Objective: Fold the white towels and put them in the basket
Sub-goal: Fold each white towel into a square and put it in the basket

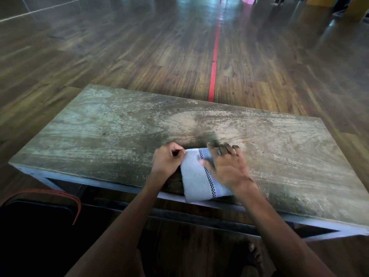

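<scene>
A small white towel [196,176] with a black checkered stripe lies folded at the near edge of the worn wooden table [119,126], its lower end hanging slightly over the edge. My left hand [166,159] pinches the towel's upper left corner with curled fingers. My right hand [225,163] lies flat on the towel's right side, fingers spread and straight, pressing it down. A dark basket [40,212] with an orange rim sits on the floor at the lower left, below the table.
Wooden plank floor surrounds the table, with a red tape line [214,62] running away from its far edge. My foot [252,254] shows under the table at the bottom. Distant objects stand at the top right.
</scene>
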`<act>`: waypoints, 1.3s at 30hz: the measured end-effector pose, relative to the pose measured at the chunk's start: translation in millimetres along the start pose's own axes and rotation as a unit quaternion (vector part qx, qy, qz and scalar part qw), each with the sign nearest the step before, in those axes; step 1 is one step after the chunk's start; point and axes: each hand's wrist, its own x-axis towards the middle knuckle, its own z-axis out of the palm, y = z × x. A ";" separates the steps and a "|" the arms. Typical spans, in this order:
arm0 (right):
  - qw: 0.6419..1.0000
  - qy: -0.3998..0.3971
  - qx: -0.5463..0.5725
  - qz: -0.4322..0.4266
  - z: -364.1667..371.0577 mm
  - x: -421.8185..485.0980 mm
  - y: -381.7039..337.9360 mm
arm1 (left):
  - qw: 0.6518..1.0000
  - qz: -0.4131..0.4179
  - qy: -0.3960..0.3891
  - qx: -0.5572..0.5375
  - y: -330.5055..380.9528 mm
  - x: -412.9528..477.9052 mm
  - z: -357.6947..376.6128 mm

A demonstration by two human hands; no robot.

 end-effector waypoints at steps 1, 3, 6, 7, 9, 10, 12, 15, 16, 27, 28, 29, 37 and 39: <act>1.000 -0.023 0.003 -0.004 2.8 -4.1 -3.2 | 1.000 0.003 0.004 -0.001 -0.6 -0.4 0.3; 0.998 -0.064 0.023 -0.003 7.3 -7.8 -8.2 | 1.000 0.008 0.010 -0.002 -1.5 -1.3 0.4; 0.996 -0.074 0.047 0.006 13.6 -6.5 -9.2 | 1.000 -0.001 0.018 0.006 3.2 -4.6 -2.4; 0.996 -0.073 0.050 0.008 14.3 -6.3 -9.1 | 1.000 -0.016 0.019 0.003 7.5 -7.6 -4.6; 0.995 -0.073 0.059 0.013 16.4 -5.2 -9.2 | 0.997 -0.068 0.029 -0.036 16.5 -20.8 -10.2; 0.995 -0.074 0.065 0.015 16.7 -4.9 -9.9 | 0.992 -0.098 0.041 -0.068 21.1 -32.7 -12.8; 0.994 -0.072 0.074 0.020 17.0 -4.5 -11.3 | 0.976 -0.149 0.062 -0.144 28.1 -66.5 -15.7; 0.994 -0.073 0.082 0.026 16.9 -4.2 -11.9 | 0.952 -0.190 0.013 -0.239 33.9 -124.3 -11.4; 0.994 -0.073 0.083 0.028 16.3 -4.3 -11.8 | 0.941 -0.198 -0.018 -0.274 33.8 -138.9 -7.7; 0.994 -0.068 0.078 0.042 15.3 -5.7 -13.5 | 0.891 -0.175 -0.227 -0.353 24.0 -135.6 -0.5; 0.994 -0.066 0.079 0.043 15.3 -5.5 -14.1 | 0.896 -0.176 -0.231 -0.336 24.7 -132.2 -0.2; 0.994 -0.064 0.080 0.044 15.5 -5.0 -14.7 | 0.901 -0.177 -0.232 -0.322 25.3 -130.2 0.2; 0.993 -0.069 0.086 0.045 16.9 -4.2 -12.6 | 0.911 -0.189 -0.137 -0.339 20.7 -142.9 5.7; 0.993 -0.072 0.085 0.048 16.9 -3.3 -12.7 | 0.909 -0.194 -0.102 -0.354 17.6 -144.6 7.3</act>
